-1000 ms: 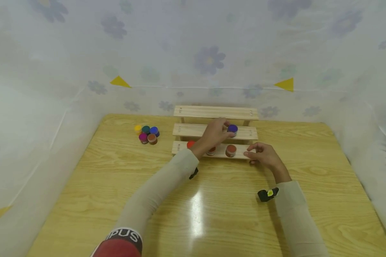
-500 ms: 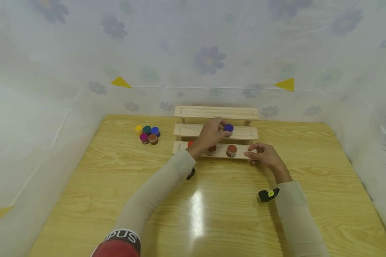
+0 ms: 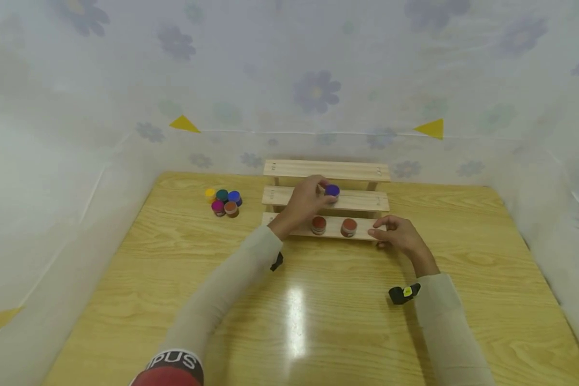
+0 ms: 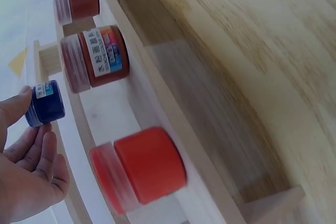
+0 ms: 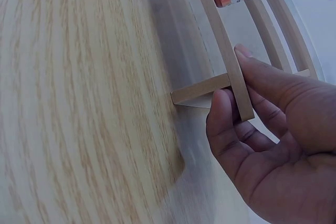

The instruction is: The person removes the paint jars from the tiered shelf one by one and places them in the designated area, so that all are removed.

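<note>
My left hand (image 3: 305, 203) pinches a small blue-violet paint jar (image 3: 332, 193) between thumb and fingers, at the middle step of a three-step wooden rack (image 3: 362, 200). In the left wrist view the thumb lies on one side of that jar (image 4: 47, 100), with the fingers on the other. My right hand (image 3: 399, 235) grips the right end of the lowest step; its thumb and curled fingers wrap the board (image 5: 239, 90). Two brown-red jars (image 3: 349, 227) stand on this step. A bright red jar (image 4: 139, 169) stands there too, hidden in the head view by my left arm.
Several paint jars cluster on the wooden table left of the rack: yellow (image 3: 210, 195), green (image 3: 222, 195), blue (image 3: 234, 198), magenta (image 3: 217, 207) and brown (image 3: 231, 208). The rack's top step (image 3: 325, 169) stands near a flower-patterned sheet (image 3: 318, 91).
My left hand has moved left along the middle step with the blue-violet paint jar. The right hand keeps its place on the rack's end.
</note>
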The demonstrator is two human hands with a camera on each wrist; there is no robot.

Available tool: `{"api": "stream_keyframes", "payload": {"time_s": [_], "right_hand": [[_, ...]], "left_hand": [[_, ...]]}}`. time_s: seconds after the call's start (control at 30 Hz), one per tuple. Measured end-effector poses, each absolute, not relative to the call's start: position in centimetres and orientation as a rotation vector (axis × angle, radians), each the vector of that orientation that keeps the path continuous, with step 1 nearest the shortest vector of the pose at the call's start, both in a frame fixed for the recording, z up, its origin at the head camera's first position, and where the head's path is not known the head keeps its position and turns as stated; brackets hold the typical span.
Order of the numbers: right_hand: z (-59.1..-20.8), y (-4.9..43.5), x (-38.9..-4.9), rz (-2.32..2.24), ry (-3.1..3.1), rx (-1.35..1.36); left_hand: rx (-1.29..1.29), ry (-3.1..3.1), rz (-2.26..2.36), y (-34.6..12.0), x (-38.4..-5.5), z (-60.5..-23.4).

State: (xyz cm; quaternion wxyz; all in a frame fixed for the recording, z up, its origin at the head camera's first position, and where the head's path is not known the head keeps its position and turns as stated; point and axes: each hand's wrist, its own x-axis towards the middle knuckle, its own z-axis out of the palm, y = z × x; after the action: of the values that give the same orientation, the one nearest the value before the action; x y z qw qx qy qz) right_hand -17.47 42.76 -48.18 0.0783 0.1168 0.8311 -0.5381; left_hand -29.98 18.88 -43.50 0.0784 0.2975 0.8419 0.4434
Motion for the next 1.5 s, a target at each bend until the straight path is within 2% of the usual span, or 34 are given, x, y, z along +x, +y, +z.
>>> {"api": "stream_keyframes", "payload": {"time_s": [0.23,0.67,1.5], "right_hand": [[-47.8,42.5,-17.3,-1.598,2.495,0.351],[-48.0,42.7,-17.4,-1.588,2.499,0.345],[-47.8,43.0,-17.7,-1.585,2.513,0.355]], "left_hand": [[0.888,2.577,1.345,17.2,-30.3,-43.2],[0.711,2.646,1.414,13.9,-31.6,-43.3],[0.648,2.733,1.539,7.5,-33.8,-43.5]]}}
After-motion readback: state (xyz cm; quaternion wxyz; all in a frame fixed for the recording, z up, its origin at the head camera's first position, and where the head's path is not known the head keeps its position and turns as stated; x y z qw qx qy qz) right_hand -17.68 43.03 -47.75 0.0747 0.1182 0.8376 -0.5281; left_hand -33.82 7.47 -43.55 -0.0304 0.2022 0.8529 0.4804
